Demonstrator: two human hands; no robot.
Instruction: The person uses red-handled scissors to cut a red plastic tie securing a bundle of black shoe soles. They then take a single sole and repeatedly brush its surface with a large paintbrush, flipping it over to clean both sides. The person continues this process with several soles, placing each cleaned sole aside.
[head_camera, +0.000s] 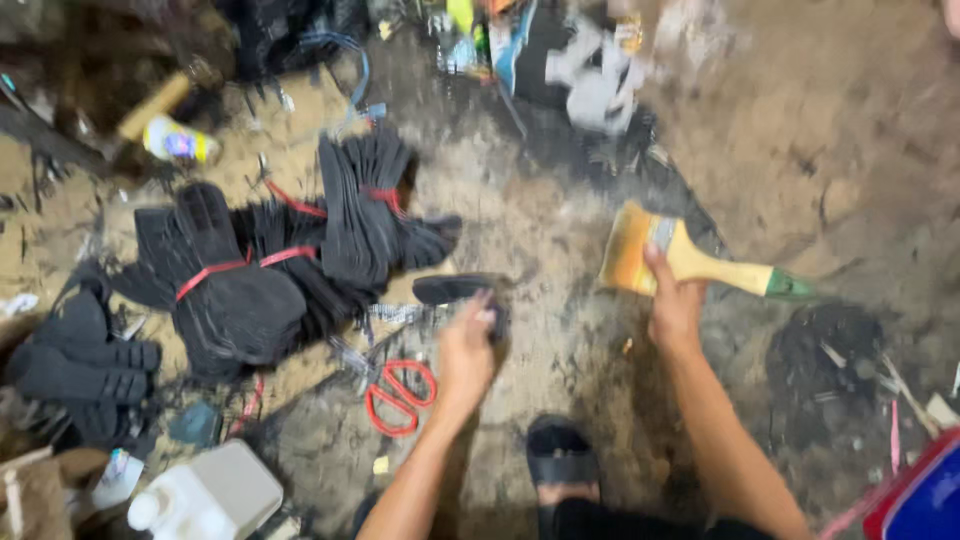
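Observation:
My left hand (467, 345) grips a black shoe sole (450, 289) by its near end, just above the dirty floor. My right hand (675, 300) holds a wide paintbrush (690, 262) with yellow bristles, a wooden handle and a green tip, the index finger pressing on the ferrule. The brush lies to the right of the sole, apart from it. Bundles of black soles (290, 255) tied with red bands are stacked to the left of my left hand. The whole frame is blurred by motion.
Red-handled scissors (400, 395) lie on the floor below my left hand. A white plastic jug (205, 495) stands at the lower left. My foot in a black sandal (562, 462) is at the bottom centre. A red and blue container (925, 495) sits at the lower right corner.

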